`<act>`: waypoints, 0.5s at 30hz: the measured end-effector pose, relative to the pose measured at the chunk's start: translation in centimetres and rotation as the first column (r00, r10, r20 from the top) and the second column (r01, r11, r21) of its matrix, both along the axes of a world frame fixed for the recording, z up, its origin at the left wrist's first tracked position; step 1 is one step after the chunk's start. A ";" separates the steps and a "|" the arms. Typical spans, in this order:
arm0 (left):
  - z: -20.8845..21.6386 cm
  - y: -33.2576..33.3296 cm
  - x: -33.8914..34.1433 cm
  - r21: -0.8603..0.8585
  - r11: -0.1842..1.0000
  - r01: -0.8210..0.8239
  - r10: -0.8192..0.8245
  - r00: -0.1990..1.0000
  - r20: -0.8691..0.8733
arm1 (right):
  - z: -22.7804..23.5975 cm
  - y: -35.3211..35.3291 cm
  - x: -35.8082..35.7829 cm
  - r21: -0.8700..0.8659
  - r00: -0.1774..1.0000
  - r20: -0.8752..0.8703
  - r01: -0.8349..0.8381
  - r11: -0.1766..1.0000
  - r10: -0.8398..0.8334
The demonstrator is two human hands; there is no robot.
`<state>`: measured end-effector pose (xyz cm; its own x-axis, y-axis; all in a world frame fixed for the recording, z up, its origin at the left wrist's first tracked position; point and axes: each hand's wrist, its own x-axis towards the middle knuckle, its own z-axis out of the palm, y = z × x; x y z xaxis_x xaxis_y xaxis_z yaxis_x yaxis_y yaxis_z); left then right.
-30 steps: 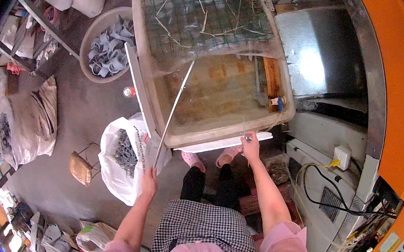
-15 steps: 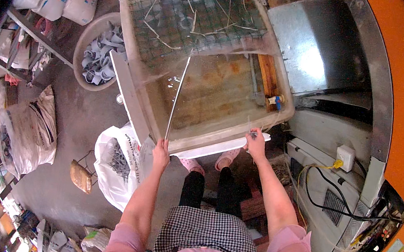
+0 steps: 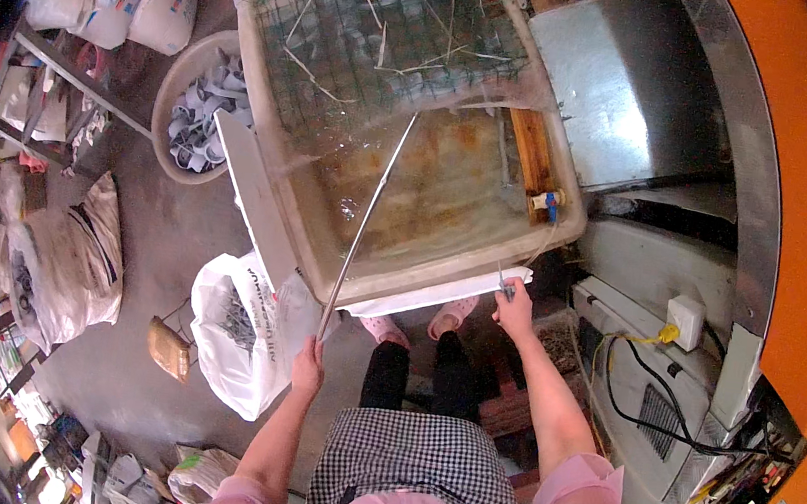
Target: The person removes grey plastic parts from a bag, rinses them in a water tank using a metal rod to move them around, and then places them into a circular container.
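My left hand (image 3: 308,367) is closed around the near end of a long thin metal rod (image 3: 365,219). The rod slants away to the right across the near-left rim of a large pale tub (image 3: 419,289), its far tip over the brownish water (image 3: 432,185). My right hand (image 3: 514,311) is closed on a small grey tool with a thin pointed end (image 3: 502,276), just off the tub's near-right corner; its exact kind is unclear. Green mesh (image 3: 369,36) covers the tub's far part, with several thin whitish strips (image 3: 381,46) lying on it.
A white sack (image 3: 232,332) of grey pieces stands at the tub's near left. Farther left is a round tub (image 3: 161,132) of curved grey parts. A wooden bar (image 3: 528,157) and blue-handled valve (image 3: 551,202) sit inside the tub's right wall. Cables (image 3: 644,382) hang beside the machine at right.
My left hand has drawn back toward me, and the rod's far tip has swung to the right. My right hand has shifted slightly nearer to me, still gripping the small tool.
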<state>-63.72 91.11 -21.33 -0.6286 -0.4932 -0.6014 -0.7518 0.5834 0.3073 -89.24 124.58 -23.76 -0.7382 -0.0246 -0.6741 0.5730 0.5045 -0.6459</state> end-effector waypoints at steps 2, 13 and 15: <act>-2.0 1.2 -1.9 -0.027 0.999 -0.026 0.024 0.998 -0.065 | -0.5 -0.2 -0.5 0.004 1.000 0.026 -0.001 1.000 0.001; -7.8 -2.6 -11.6 -0.065 0.997 -0.044 0.024 0.960 -0.279 | -2.8 0.1 -1.8 0.042 0.993 0.016 -0.115 0.992 0.114; -5.9 -2.4 -8.4 -0.042 0.999 -0.022 0.014 0.981 -0.194 | -2.3 0.4 -1.5 0.035 0.993 0.030 -0.119 0.992 0.118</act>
